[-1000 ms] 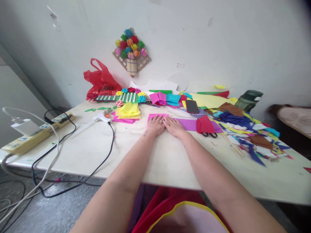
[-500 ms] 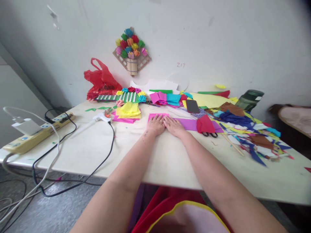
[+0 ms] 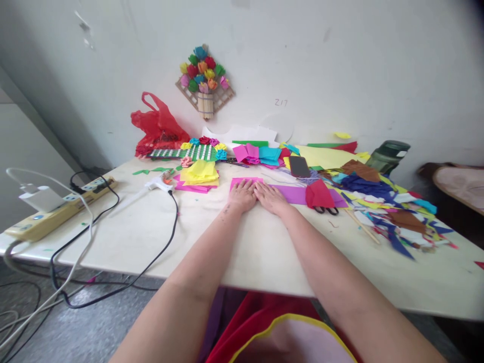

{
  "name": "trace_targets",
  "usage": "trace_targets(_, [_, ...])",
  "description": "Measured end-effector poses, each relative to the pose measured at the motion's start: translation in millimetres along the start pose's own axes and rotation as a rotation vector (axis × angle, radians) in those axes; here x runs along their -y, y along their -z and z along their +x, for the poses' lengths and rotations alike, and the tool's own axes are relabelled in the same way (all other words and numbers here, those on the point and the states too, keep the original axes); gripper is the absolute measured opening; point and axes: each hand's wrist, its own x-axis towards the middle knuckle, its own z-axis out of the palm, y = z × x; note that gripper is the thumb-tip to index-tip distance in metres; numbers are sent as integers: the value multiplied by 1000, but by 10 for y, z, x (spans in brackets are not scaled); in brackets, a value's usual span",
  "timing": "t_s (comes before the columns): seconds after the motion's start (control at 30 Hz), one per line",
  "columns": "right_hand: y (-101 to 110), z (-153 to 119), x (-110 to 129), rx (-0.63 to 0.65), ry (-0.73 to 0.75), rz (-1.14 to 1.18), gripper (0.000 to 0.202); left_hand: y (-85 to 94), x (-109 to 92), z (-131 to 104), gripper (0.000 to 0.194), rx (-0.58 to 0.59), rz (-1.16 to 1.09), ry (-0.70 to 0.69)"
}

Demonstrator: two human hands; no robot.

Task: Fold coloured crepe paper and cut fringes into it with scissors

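My left hand (image 3: 243, 195) lies flat, fingers stretched out, on a piece of pink paper (image 3: 247, 179) on the table. Right beside it, my right hand (image 3: 270, 197) rests flat too, at the left end of a purple paper strip (image 3: 295, 194). The two hands meet at the fingertips, and much of the pink paper is hidden under them. Folded red paper (image 3: 317, 193) lies on the purple strip, with black scissor handles (image 3: 327, 210) sticking out below it. A stack of yellow paper (image 3: 199, 173) sits left of my hands on more pink sheets.
A glue gun (image 3: 159, 184) and a power strip (image 3: 64, 205) with trailing cables lie at the left. Behind are a red plastic bag (image 3: 157, 123) and paper flowers (image 3: 204, 139). A phone (image 3: 299, 166), paper scraps (image 3: 404, 222) and a green bottle (image 3: 388, 156) are to the right.
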Motion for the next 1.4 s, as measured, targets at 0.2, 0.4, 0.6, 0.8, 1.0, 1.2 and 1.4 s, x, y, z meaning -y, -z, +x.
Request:
trace_targets(0.2, [-21,17,-11,-5,4,-22,64,-19,7,3,57,-11,-5,-5])
trace_targets(0.4, [15,-2,-1,11,1,14,63,-39,26,38,55,7,10,-7])
trace_targets(0.6, [101,-62,-219,66,-46,-28,57,19,-5,23,54,28,41,0])
trace_targets(0.8, [173,-78,-360,-17,-96,-56,56,53,-23,10,54,47,54,1])
trace_targets(1.0, [122,-43,-101,-75,57,-37,58,5,9,54,54,41,78,-15])
trace_targets(1.2, [0,-6,-46,10,-44,13,61,25,-6,43,53,53,77,-10])
trace_targets(1.4, [-19,9,-56,3,-63,9,57,70,-7,31,53,56,56,-8])
